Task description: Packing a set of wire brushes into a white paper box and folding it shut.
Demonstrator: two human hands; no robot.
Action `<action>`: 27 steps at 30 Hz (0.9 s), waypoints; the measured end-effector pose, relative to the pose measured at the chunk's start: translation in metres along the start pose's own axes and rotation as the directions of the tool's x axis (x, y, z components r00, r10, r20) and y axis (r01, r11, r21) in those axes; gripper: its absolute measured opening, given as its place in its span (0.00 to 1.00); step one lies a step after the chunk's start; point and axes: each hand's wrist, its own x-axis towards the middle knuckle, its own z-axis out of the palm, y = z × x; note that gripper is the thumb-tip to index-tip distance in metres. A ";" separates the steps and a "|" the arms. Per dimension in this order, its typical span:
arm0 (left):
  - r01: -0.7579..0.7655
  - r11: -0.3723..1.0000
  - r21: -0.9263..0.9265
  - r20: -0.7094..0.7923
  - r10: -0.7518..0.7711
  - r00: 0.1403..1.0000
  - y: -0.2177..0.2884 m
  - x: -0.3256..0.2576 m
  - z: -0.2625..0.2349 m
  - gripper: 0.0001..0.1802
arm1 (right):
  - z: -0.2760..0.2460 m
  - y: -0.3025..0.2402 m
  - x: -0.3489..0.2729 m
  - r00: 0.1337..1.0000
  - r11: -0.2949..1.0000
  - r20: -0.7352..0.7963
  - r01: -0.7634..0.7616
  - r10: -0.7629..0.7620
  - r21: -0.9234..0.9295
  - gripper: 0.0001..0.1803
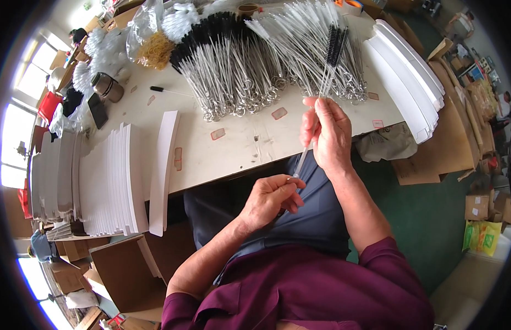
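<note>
Over my lap, at the table's front edge, both hands hold a small bunch of thin wire tube brushes (333,52). Their black bristle heads point up and away from me, overlapping the pile behind. My right hand (331,137) pinches the wire stems in the middle. Lower down and to the left, my left hand (269,201) closes its thumb and fingers on the bottom ends, which look pale and glossy. How many brushes are in the bunch I cannot tell. Beyond them lie a pile of black-bristled brushes (228,71) and a pile of white-bristled brushes (294,49), ring ends toward me.
Stacks of white folded boxes (109,181) stand at the left, with more white boxes (404,82) at the right. A heap of yellow rubber bands (155,50), a jar (107,87) and a dark phone-like slab (97,111) lie far left. One loose brush (157,88) lies nearby.
</note>
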 end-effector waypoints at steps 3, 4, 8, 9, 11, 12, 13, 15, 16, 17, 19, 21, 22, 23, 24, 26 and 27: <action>0.007 0.979 0.203 0.072 -0.022 0.997 0.001 0.009 0.007 0.15 | -0.016 -0.010 0.006 0.990 0.999 -0.135 -0.033 0.033 0.001 0.16; 0.011 0.979 0.205 0.080 -0.027 0.996 0.006 0.012 0.010 0.15 | -0.029 -0.012 0.011 0.989 1.000 -0.147 -0.017 0.015 -0.012 0.16; -0.141 0.841 0.523 0.014 0.157 0.988 0.035 0.029 0.014 0.13 | -0.068 -0.009 0.023 0.971 0.990 -0.235 0.019 -0.052 -0.142 0.16; -0.170 0.798 0.578 0.001 0.208 0.978 0.043 0.036 0.013 0.13 | -0.075 -0.008 0.024 0.961 0.980 -0.266 0.017 -0.071 -0.200 0.16; -0.196 0.746 0.636 -0.022 0.271 0.962 0.065 0.049 0.017 0.12 | -0.093 -0.004 0.024 0.959 0.969 -0.272 0.011 -0.081 -0.248 0.17; -0.230 0.705 0.671 -0.009 0.317 0.948 0.066 0.062 0.011 0.12 | -0.099 0.000 0.024 0.959 0.955 -0.270 0.003 -0.087 -0.298 0.18; -0.229 0.675 0.702 -0.029 0.348 0.937 0.068 0.076 0.008 0.12 | -0.091 -0.004 0.020 0.955 0.938 -0.281 -0.011 -0.093 -0.346 0.18; -0.223 0.640 0.736 -0.046 0.375 0.926 0.073 0.100 0.007 0.13 | -0.091 0.005 0.023 0.954 0.918 -0.274 0.002 -0.121 -0.398 0.18; -0.217 0.542 0.812 -0.063 0.452 0.890 0.076 0.113 0.008 0.15 | -0.092 0.008 0.024 0.953 0.890 -0.262 0.018 -0.153 -0.456 0.19; -0.200 0.437 0.877 -0.071 0.530 0.845 0.077 0.125 0.010 0.17 | -0.091 0.008 0.023 0.953 0.850 -0.236 0.039 -0.190 -0.525 0.18; -0.166 0.398 0.902 -0.103 0.572 0.813 0.079 0.147 0.014 0.20 | -0.092 0.009 0.023 0.954 0.841 -0.220 0.054 -0.203 -0.539 0.18; -0.044 0.402 0.915 -0.195 0.533 0.824 0.081 0.164 0.016 0.25 | -0.092 0.010 0.023 0.956 0.832 -0.201 0.071 -0.214 -0.550 0.18; -0.044 0.400 0.916 -0.191 0.528 0.827 0.083 0.169 0.019 0.25 | -0.093 0.011 0.022 0.951 0.814 -0.206 0.073 -0.231 -0.577 0.18; -0.022 0.426 0.905 -0.210 0.490 0.846 0.084 0.172 0.022 0.24 | -0.093 0.012 0.022 0.946 0.795 -0.210 0.075 -0.248 -0.603 0.18; 0.001 0.450 0.893 -0.228 0.451 0.863 0.085 0.175 0.023 0.23 | -0.094 0.013 0.022 0.945 0.796 -0.215 0.072 -0.247 -0.601 0.18; -0.038 0.477 0.878 -0.215 0.464 0.859 0.080 0.181 0.014 0.22 | -0.093 0.014 0.022 0.944 0.773 -0.182 0.105 -0.276 -0.625 0.18; -0.078 0.503 0.861 -0.203 0.481 0.853 0.078 0.183 0.010 0.21 | -0.092 0.013 0.022 0.944 0.775 -0.183 0.105 -0.275 -0.623 0.18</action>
